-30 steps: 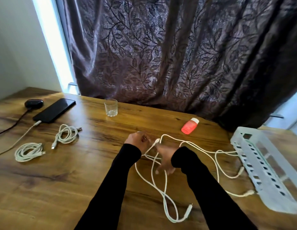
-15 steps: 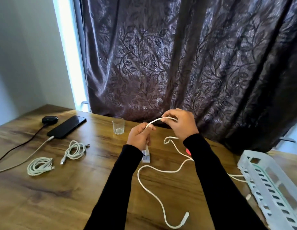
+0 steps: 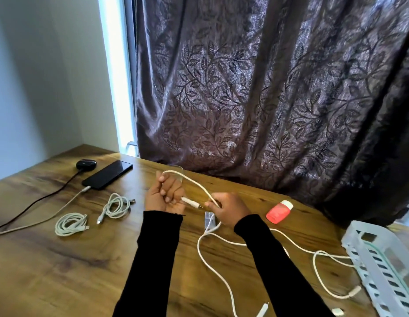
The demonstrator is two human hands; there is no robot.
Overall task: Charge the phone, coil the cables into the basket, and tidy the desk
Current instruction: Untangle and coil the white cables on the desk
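Bare wooden desk front-left gives open passage. 2 coiled white cables (near black phone) block left; loose white cable and pale slatted plastic basket crowd right.

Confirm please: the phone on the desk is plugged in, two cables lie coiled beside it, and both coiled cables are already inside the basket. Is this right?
Not quite. The head view shows the two coiled cables lying on the bare desk, not inside the basket, which stands at the far right. The rest holds: the phone is plugged in, and the coils lie near it.
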